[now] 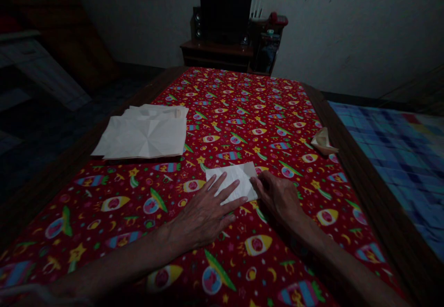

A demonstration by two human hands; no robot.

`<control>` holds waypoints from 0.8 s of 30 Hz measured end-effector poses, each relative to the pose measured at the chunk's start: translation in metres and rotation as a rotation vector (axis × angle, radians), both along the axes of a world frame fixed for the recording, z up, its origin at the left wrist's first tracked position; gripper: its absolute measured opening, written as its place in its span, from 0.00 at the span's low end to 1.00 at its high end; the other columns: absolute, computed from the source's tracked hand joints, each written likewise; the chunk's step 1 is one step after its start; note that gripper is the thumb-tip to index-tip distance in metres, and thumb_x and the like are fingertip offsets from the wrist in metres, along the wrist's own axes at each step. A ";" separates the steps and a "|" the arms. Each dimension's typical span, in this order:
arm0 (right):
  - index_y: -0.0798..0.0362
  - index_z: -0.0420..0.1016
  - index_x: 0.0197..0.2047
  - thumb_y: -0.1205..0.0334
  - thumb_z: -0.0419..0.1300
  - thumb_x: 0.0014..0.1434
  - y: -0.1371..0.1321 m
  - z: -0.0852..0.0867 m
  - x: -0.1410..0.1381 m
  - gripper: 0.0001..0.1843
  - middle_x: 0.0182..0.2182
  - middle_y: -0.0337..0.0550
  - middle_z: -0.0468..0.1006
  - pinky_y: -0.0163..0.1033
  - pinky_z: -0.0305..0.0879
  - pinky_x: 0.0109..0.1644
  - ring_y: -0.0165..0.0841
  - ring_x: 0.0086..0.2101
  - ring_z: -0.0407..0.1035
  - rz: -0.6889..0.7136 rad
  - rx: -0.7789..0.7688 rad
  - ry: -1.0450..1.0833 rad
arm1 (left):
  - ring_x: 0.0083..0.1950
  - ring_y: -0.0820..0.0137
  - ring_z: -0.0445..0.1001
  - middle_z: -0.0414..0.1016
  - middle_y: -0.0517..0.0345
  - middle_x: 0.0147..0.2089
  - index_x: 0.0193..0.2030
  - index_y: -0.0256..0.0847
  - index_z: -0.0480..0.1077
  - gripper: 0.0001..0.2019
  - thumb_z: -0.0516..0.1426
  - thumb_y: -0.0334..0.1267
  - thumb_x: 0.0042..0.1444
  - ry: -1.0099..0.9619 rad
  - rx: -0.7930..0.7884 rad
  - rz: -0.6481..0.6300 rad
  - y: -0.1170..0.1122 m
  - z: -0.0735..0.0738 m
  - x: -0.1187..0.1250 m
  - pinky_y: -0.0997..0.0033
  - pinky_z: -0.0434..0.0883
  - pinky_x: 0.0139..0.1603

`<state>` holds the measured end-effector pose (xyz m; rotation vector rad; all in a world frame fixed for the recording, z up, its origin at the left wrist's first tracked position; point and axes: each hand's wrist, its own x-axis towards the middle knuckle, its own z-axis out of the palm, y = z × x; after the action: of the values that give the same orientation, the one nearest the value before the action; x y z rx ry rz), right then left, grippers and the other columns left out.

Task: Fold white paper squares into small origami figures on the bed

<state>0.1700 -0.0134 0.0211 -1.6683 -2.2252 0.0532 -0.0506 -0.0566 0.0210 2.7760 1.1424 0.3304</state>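
A small folded sheet of white paper (245, 174) lies on the red patterned cloth in front of me. My left hand (211, 210) rests flat on it, fingers spread across its left and lower part. At the paper's right edge, my right hand (279, 196) has its thumb and fingers pinched together on the border. The fingertips of the right hand partly cover that edge. To the left, a stack of creased white paper sheets (149, 133) sits near the table's side. A small folded paper shape (323, 141) stands near the right edge.
The red cloth (229, 113) with rockets and stars covers a dark wooden table (347, 152). Past its far end, a black monitor (226, 15) and speakers stand on a low brown stand (217, 50). A blue checked cloth (388, 145) lies to the right.
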 end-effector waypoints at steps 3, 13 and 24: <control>0.55 0.73 0.34 0.57 0.47 0.63 -0.007 0.007 -0.001 0.16 0.23 0.44 0.75 0.34 0.54 0.26 0.32 0.24 0.67 0.008 0.106 -0.073 | 0.70 0.53 0.42 0.51 0.57 0.68 0.63 0.54 0.55 0.22 0.50 0.40 0.62 -0.020 0.008 -0.001 -0.001 0.000 0.000 0.43 0.52 0.65; 0.65 0.45 0.66 0.53 0.50 0.62 -0.064 -0.003 -0.011 0.36 0.66 0.57 0.45 0.50 0.54 0.63 0.42 0.64 0.39 0.558 0.041 -0.175 | 0.70 0.53 0.39 0.49 0.55 0.69 0.57 0.47 0.64 0.17 0.51 0.40 0.61 -0.024 -0.004 -0.002 -0.001 0.001 0.002 0.44 0.52 0.65; 0.58 0.41 0.68 0.53 0.50 0.63 -0.067 -0.010 0.019 0.37 0.65 0.53 0.49 0.53 0.53 0.63 0.40 0.64 0.43 0.432 0.042 -0.166 | 0.69 0.60 0.47 0.55 0.59 0.67 0.62 0.50 0.57 0.20 0.49 0.38 0.64 0.023 0.042 -0.041 -0.009 -0.002 -0.022 0.51 0.57 0.64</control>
<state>0.1891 -0.0800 0.0108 -1.1803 -2.6551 -0.0240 -0.0721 -0.0659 0.0187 2.8423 1.0947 0.3226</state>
